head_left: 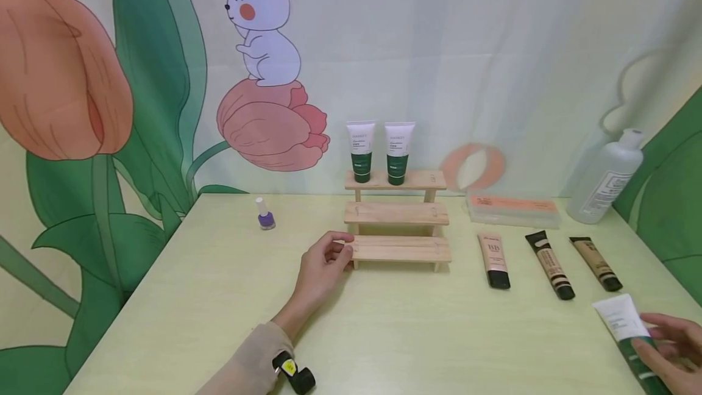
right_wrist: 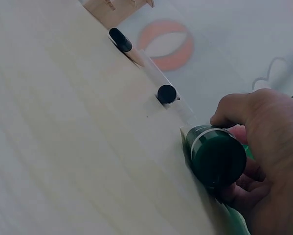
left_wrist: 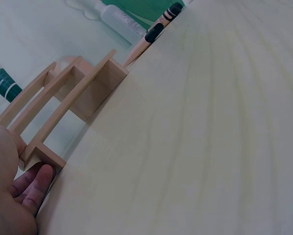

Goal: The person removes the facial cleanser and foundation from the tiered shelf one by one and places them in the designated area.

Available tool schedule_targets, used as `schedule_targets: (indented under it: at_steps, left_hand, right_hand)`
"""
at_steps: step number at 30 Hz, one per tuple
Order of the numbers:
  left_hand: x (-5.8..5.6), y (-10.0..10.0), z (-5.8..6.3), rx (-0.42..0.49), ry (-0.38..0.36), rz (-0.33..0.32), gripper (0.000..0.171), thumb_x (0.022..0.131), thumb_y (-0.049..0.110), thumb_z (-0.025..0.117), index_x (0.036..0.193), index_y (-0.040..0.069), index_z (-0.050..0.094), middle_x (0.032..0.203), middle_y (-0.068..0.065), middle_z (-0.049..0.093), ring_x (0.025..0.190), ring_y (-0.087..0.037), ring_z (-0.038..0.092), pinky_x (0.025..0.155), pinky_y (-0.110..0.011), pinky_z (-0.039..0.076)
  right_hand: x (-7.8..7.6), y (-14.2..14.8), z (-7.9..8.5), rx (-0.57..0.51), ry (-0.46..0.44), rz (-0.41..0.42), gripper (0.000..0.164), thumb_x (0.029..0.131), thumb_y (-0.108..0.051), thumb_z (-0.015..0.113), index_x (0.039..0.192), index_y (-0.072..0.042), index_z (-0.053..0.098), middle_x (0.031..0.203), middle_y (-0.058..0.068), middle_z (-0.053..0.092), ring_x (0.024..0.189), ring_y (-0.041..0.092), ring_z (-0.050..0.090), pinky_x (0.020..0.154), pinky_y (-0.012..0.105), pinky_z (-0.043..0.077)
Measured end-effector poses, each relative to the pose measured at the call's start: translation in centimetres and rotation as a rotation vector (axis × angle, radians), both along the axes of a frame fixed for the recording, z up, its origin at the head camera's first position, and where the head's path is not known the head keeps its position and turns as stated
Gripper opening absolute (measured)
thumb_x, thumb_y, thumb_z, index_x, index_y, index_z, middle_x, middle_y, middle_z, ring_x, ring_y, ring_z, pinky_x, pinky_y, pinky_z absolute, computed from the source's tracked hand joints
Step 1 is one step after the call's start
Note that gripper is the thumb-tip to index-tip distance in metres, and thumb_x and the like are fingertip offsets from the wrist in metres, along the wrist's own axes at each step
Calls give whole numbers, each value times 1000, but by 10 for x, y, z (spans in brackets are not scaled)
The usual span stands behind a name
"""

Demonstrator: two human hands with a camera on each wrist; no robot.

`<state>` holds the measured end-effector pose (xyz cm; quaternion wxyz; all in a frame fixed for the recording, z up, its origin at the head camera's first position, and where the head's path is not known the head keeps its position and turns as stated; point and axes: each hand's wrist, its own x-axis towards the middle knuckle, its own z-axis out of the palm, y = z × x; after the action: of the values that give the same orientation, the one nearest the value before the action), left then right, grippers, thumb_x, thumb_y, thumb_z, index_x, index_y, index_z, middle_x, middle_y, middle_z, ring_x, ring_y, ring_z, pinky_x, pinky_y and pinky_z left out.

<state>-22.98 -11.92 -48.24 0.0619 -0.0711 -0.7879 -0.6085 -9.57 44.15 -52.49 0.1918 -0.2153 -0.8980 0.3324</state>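
Note:
A three-step wooden display rack (head_left: 397, 213) stands in the middle of the table against the backdrop. My left hand (head_left: 320, 270) grips the left end of its lowest step; in the left wrist view the fingers (left_wrist: 37, 188) curl at the end board. Two white-and-green squeeze tubes (head_left: 361, 150) stand upright side by side on the top step. At the right edge, my right hand (head_left: 671, 346) holds a matching white-and-green squeeze tube (head_left: 621, 320) between thumb and fingers. Its dark green cap (right_wrist: 218, 159) faces the right wrist camera, close over the tabletop.
Right of the rack lie a pink BB cream tube (head_left: 493, 259) and two beige-and-black tubes (head_left: 550, 266). Behind them are a clear flat box (head_left: 512, 211) and a white bottle (head_left: 606, 181). A purple nail polish bottle (head_left: 265, 215) stands at the left.

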Motion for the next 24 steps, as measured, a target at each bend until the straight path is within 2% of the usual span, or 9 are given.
schedule_targets:
  at_steps: [2, 5, 7, 10, 14, 20, 21, 24]
  left_hand:
    - [0, -1, 0, -1, 3, 0, 18, 111, 11, 70, 127, 13, 76, 104, -11, 77, 88, -21, 75, 81, -28, 69]
    - [-1, -1, -1, -4, 10, -4, 18, 111, 12, 69, 128, 14, 76, 104, -11, 77, 88, -21, 75, 81, -29, 69]
    - [-1, -1, -2, -6, 12, -7, 18, 111, 12, 70, 128, 14, 76, 104, -11, 77, 89, -22, 75, 81, -29, 69]
    - [-1, -1, -2, -7, 10, -9, 18, 111, 12, 70, 128, 14, 76, 104, -11, 77, 89, -22, 75, 82, -29, 69]
    - [0, -1, -2, -3, 6, -7, 18, 111, 12, 70, 128, 14, 76, 104, -11, 77, 89, -21, 75, 82, -29, 69]
    - [0, -1, -1, 2, 10, -3, 18, 111, 11, 70, 127, 14, 76, 103, -11, 77, 88, -21, 75, 81, -28, 69]
    - [0, -1, -1, 3, 10, -4, 18, 111, 11, 70, 127, 14, 76, 103, -11, 77, 88, -21, 75, 81, -28, 69]
    - [0, 0, -1, 2, 6, -4, 18, 111, 12, 69, 127, 14, 76, 104, -11, 77, 88, -21, 75, 81, -28, 68]
  right_hand:
    - [0, -1, 2, 22, -20, -4, 39, 97, -9, 81, 133, -14, 67, 101, -5, 66, 73, -9, 47, 58, 18, 41]
    - [0, -5, 8, 39, -45, -17, 40, 98, -10, 80, 135, -5, 66, 111, 10, 68, 77, -8, 43, 60, 18, 39]
    - [2, -8, 12, 28, -57, -31, 37, 98, -12, 80, 133, -7, 67, 113, 10, 67, 79, -8, 41, 60, 17, 39]
    - [5, -13, 18, 19, -82, -37, 41, 99, -12, 79, 137, -2, 65, 123, 21, 66, 79, -9, 39, 61, 18, 38]
    - [6, -18, 22, 19, -105, -47, 45, 100, -11, 78, 141, 2, 63, 131, 27, 63, 79, -9, 38, 60, 17, 37]
    - [6, -21, 26, 13, -107, -60, 47, 101, -10, 76, 143, 3, 61, 134, 29, 63, 79, -8, 39, 60, 17, 37]
    - [5, -21, 26, 12, -110, -67, 43, 101, -11, 77, 141, -2, 64, 131, 25, 65, 79, -9, 39, 60, 17, 37]
    - [5, -21, 28, 3, -101, -88, 43, 100, -12, 78, 141, -4, 66, 128, 22, 66, 78, -9, 40, 60, 16, 38]
